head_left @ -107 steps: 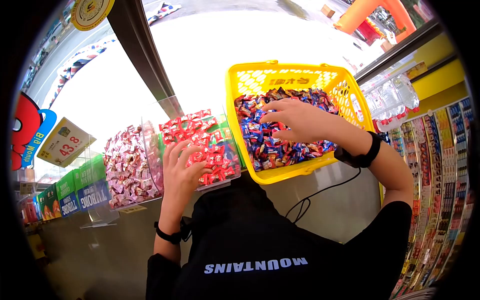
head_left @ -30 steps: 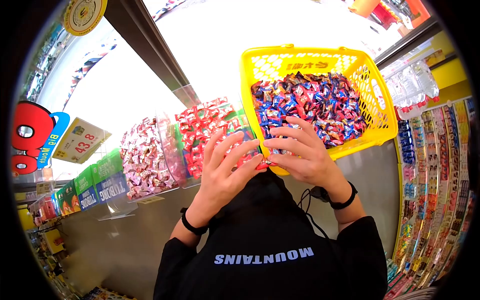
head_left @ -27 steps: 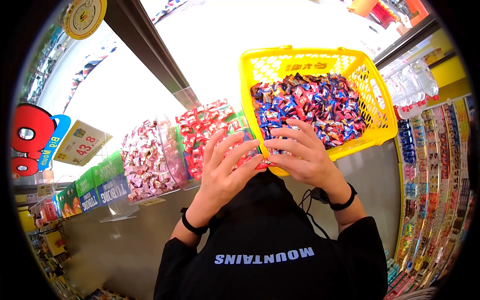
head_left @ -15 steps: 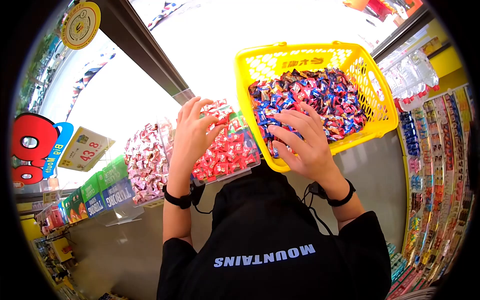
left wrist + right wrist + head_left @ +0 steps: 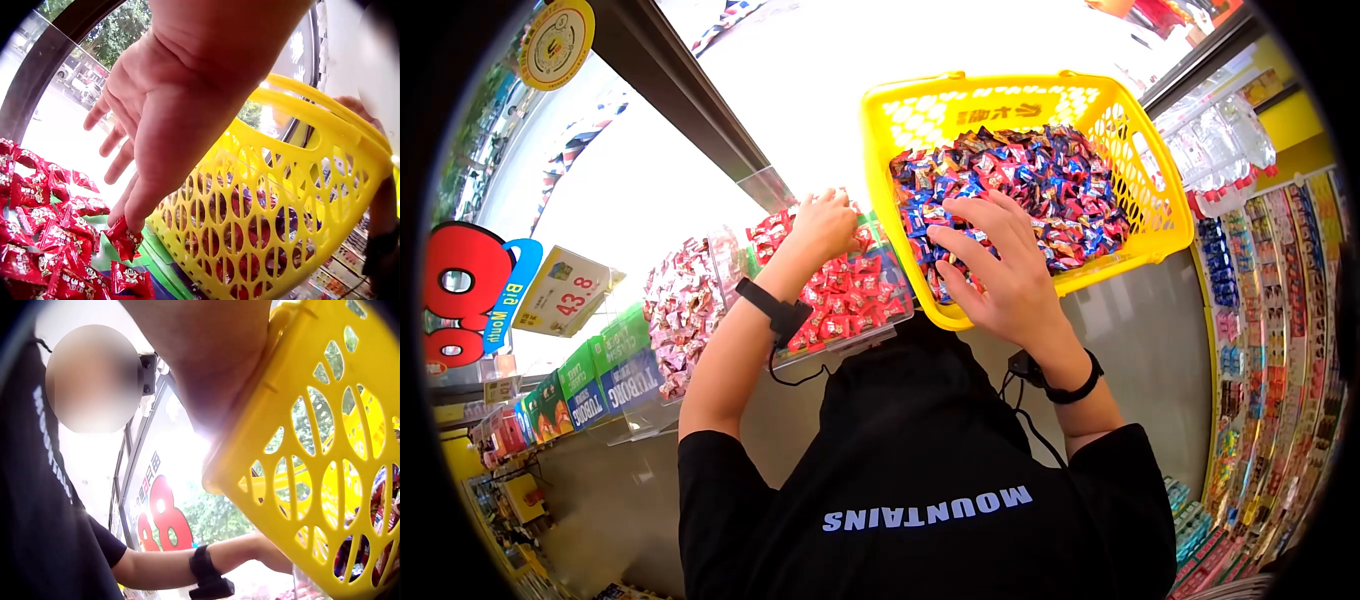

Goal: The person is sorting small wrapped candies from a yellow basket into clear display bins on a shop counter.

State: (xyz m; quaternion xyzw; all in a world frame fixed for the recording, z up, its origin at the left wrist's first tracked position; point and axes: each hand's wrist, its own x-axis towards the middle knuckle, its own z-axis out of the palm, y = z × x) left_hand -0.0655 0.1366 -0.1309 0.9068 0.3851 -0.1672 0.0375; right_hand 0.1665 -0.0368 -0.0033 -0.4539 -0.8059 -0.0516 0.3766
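Note:
My left hand (image 5: 828,222) reaches down over the red wrapped candies (image 5: 850,298) spread in a clear box. In the left wrist view its thumb and forefinger pinch one red candy (image 5: 124,239), while the other fingers point loosely away. My right hand (image 5: 1010,280) is held over the near left rim of the yellow basket (image 5: 884,205), fingers spread and slightly bent with nothing between them. Mixed blue, red and dark wrapped candies (image 5: 1040,190) fill the basket's bottom. In the right wrist view, the basket wall hides the right fingers.
A clear box of pink wrapped candies (image 5: 685,315) stands left of the red ones. Farther left are green beer cartons (image 5: 625,365) and a price sign (image 5: 565,290). Water bottles (image 5: 1220,150) and product shelves (image 5: 1270,330) line the right. A window lies ahead.
My left hand came from beside the right hand at the basket's near corner, moved left and forward over the red candies, and now pinches one. The right hand has drawn slightly back over the rim.

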